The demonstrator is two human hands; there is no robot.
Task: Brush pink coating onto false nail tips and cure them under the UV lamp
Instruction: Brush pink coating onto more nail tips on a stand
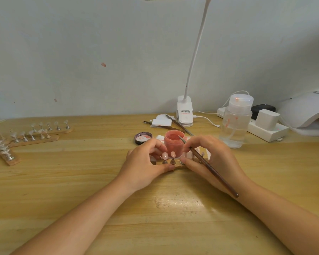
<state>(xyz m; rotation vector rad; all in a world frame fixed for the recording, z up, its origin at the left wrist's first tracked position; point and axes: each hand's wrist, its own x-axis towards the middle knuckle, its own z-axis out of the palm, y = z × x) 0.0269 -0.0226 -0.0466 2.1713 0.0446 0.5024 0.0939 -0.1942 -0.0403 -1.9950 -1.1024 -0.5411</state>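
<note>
A wooden strip [180, 166] with nail tips on metal stands lies at the table's middle. Two pink-coated tips [168, 155] show between my hands. My left hand [145, 166] grips the strip's left end, thumb along its front edge. My right hand [212, 159] holds a dark brown brush [213, 170], its tip raised over the open jar of pink coating [174, 142] just behind the strip. The other tips on the strip are mostly hidden by my right fingers. The white UV lamp [306, 111] stands at the far right.
The jar's lid [143, 138] lies left of the jar. Strips of clear tips on stands [31, 135] sit at the left. A clear pump bottle [235, 122], a clip desk lamp [185, 113], a power strip [265, 129], spare tools and white pads [162, 121] stand behind.
</note>
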